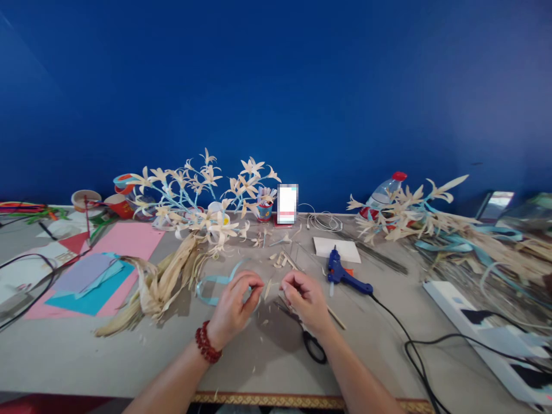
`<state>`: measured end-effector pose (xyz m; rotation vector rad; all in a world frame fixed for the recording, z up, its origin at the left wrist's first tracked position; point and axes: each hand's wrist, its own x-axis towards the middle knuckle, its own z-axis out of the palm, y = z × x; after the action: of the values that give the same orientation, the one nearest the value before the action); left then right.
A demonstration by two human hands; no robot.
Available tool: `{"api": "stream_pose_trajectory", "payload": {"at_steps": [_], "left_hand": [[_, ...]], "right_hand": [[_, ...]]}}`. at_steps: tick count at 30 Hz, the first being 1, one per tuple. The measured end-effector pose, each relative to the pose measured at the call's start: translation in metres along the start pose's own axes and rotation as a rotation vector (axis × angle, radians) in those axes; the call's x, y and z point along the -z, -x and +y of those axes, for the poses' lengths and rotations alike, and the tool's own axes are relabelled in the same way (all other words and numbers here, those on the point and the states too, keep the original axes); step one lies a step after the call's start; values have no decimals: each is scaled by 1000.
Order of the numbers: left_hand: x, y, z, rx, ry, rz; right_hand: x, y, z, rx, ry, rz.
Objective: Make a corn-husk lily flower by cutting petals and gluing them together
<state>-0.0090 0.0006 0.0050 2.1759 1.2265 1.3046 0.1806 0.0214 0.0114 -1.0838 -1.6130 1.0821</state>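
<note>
Both hands are raised over the middle of the table, a small gap between their fingertips. My left hand (237,302), with a red bead bracelet (207,342) at its wrist, is pinched closed; what sits between its fingertips is too small to name. My right hand (305,299) is also curled, thumb against index finger, its contents unclear. A small pale husk piece (268,288) shows between the hands. Black-handled scissors (314,348) lie partly beneath my right hand. Light blue ribbon (207,290) lies beside my left hand.
Dried husks (172,276) and coloured paper (81,299) lie left. A blue glue gun (345,276) with a black cord and a white power strip (470,328) are right. Husk flowers (207,184), a phone (287,204) and a bottle (383,195) stand at the back.
</note>
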Motion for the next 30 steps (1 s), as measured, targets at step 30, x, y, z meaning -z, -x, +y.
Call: {"api": "stream_pose_trajectory", "payload": {"at_steps": [30], "left_hand": [[-6,1,2,67,70,47]], "right_hand": [[-1,-1,8,42,-26,-20]]}}
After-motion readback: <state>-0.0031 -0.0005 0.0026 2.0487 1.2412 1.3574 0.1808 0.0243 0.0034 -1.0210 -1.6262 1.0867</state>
